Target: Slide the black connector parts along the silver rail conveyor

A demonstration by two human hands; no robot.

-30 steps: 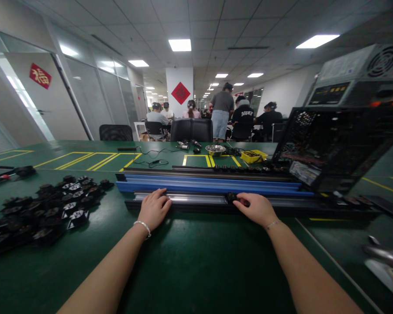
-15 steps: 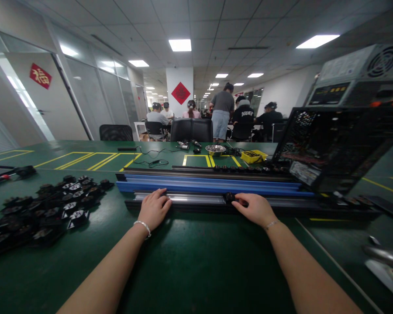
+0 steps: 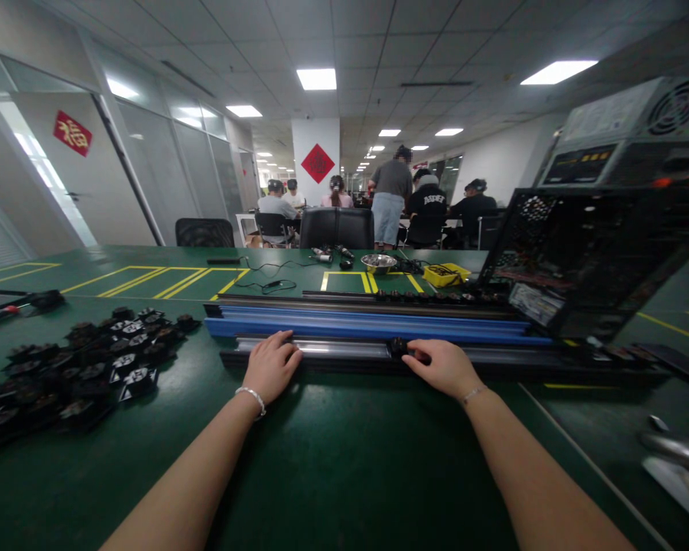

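A long black track rail (image 3: 344, 349) with a shiny grey channel lies across the table in front of me. My left hand (image 3: 271, 366) rests on its left part, fingers stretched over the top, so it is open. At the rail's middle, my right hand (image 3: 445, 367) is closed, pinching a small black module (image 3: 399, 348) that sits on the channel. The module's underside is hidden. Just behind runs a blue rail (image 3: 367, 327), touched by neither hand. To the left, many similar black modules (image 3: 132, 360) lie in a loose pile.
An open computer case (image 3: 586, 260) stands at the right behind the rails. Farther back are a metal bowl (image 3: 379, 264), a yellow tray (image 3: 445, 274) and cables (image 3: 275, 285). A metal-handled object (image 3: 677, 451) lies at the right edge. Several people sit or stand beyond the table.
My right hand and the black module have slid slightly left along the rail. My left hand stays in place.
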